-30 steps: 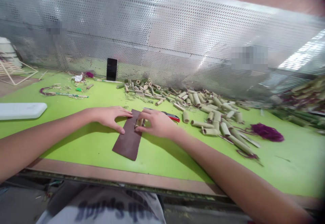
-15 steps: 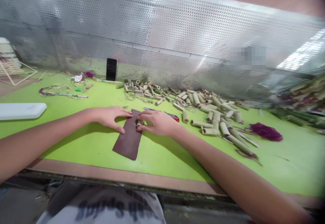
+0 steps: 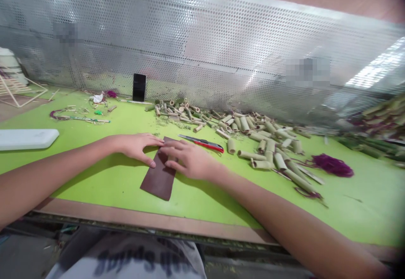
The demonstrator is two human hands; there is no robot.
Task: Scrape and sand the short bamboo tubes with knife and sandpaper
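Note:
A brown abrasive sheet lies on the green table in front of me. My left hand rests flat on the sheet's upper left edge, fingers stretched out. My right hand lies over the sheet's top, fingers pressed down and thumb tucked in. The small bamboo piece it pinched in the earlier frames is now hidden under those fingers. A red-handled knife lies just beyond my right hand.
Several cut bamboo tubes are strewn to the right, with a clump of purple thread. A white tray sits at the left, and a dark phone leans on the perforated metal screen behind.
My right hand has slid left and toward me along the sheet, uncovering the knife and hiding the bamboo piece. My left hand has stayed in place.

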